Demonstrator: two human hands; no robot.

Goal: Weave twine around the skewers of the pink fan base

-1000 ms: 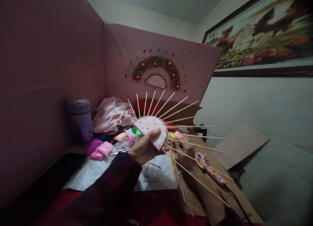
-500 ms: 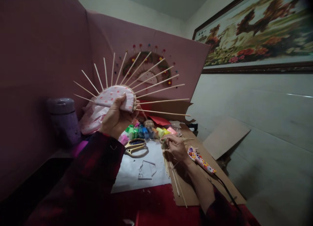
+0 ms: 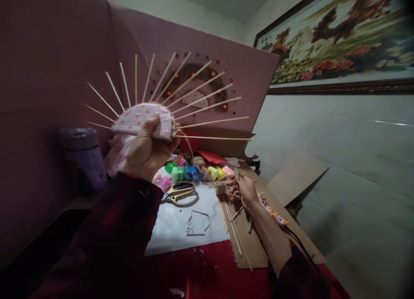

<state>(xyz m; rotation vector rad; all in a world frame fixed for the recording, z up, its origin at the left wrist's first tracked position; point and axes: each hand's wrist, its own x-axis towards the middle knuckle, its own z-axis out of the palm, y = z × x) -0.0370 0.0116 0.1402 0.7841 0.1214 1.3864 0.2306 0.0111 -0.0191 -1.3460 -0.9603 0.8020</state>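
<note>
My left hand grips a half-round panel covered in pale cloth with pink-orange dots, thumb on its front and fingers behind. Several thin wooden sticks fan outward from its curved edge, which is bound with twine. A loose strand of twine hangs by my left fingers. Over the cardboard, my right hand has its fingers closed, with a small greenish bit at the tips that I cannot make out. Just left of it lies a clump of twine, with loose sticks below.
Gold-handled scissors lie on white paper. Behind are colourful clay packets. A patterned glue gun with a cord rests on cardboard. A purple bottle stands left. A finished-looking fan piece is pinned to the pink board.
My left hand has lifted the stick-rimmed panel slightly up and left. My right hand has moved right and a little up, off the twine clump.
</note>
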